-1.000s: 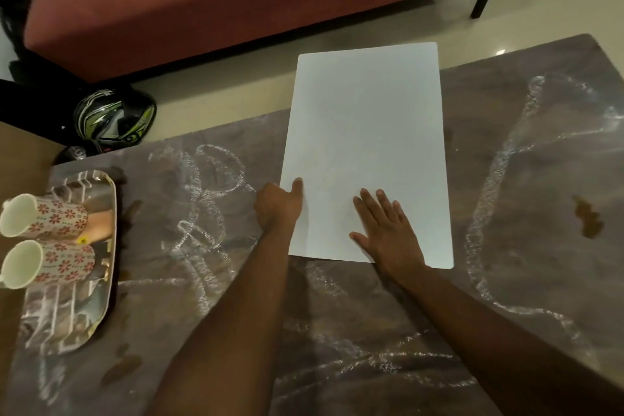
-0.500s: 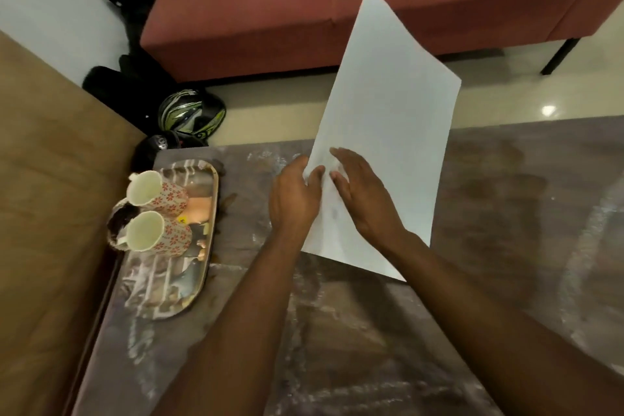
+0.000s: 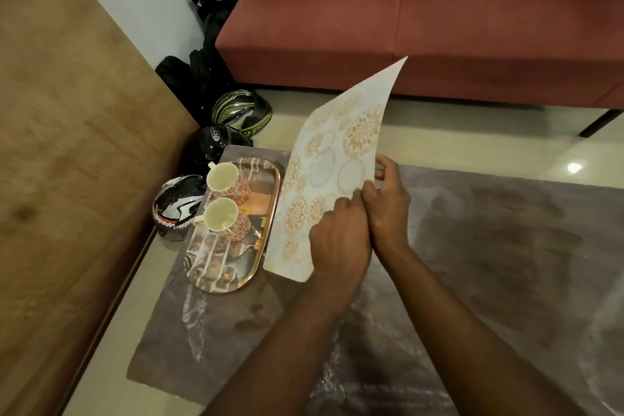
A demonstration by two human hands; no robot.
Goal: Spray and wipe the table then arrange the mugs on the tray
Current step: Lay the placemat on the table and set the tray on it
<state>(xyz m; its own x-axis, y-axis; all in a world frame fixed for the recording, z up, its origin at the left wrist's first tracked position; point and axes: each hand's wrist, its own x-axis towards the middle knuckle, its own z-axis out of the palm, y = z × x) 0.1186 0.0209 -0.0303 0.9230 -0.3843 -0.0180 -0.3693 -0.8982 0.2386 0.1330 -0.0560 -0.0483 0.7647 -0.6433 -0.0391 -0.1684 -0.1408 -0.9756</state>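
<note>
Both hands, left hand (image 3: 339,240) and right hand (image 3: 386,204), pinching a patterned placemat (image 3: 332,176), fingers (image 3: 383,162) curled over its right edge, mat lifted and tilted just right of the tray (image 3: 266,209). Thin, light, flexible; likely to flop unless held by two edges. Two mugs (image 3: 228,199) lying tipped on the tray, at the desk (image 3: 489,246) left end; probably ceramic, best gripped by handle or body.

Streaked table (image 3: 489,246), tray (image 3: 266,230) on it

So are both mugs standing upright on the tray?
No, both mugs lie on their sides on the tray, open mouths facing the camera.
</note>
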